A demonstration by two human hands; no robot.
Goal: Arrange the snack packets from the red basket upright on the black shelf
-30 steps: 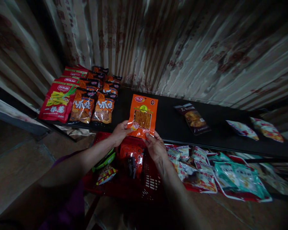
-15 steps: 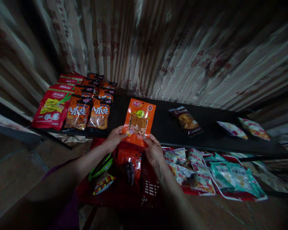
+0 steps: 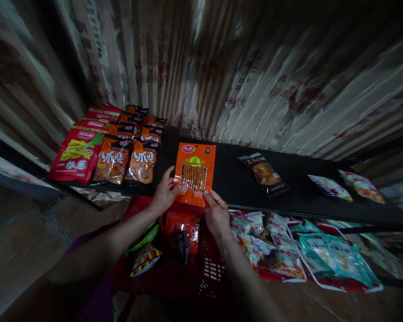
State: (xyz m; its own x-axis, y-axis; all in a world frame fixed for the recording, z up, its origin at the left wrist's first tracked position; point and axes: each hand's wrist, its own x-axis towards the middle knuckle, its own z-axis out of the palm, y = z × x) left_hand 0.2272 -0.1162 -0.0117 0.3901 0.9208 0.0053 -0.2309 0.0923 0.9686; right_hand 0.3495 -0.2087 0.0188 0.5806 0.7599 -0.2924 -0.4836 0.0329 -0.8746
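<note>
An orange snack packet [image 3: 194,173] with a clear window stands upright at the front of the black shelf [image 3: 221,179]. My right hand [image 3: 217,214] pinches its lower right corner between thumb and fingers. At its lower left edge is my left hand [image 3: 166,193], fingers apart, with the thumb near or against the packet. Below both hands a red basket [image 3: 211,264] holds more orange packets [image 3: 183,228], a green packet [image 3: 144,237] and a yellow-and-red one [image 3: 146,259].
Red bags [image 3: 77,154] and orange-brown bags [image 3: 141,163] stand in rows on the shelf's left. A brown packet [image 3: 265,174] and two white packets lie to the right. White-red bags [image 3: 272,246] and teal bags [image 3: 336,255] sit lower right. A pleated curtain [image 3: 201,67] hangs behind.
My left hand's fingers have spread from their grip on the packet's left corner. The packet looks more upright. The view has shifted slightly.
</note>
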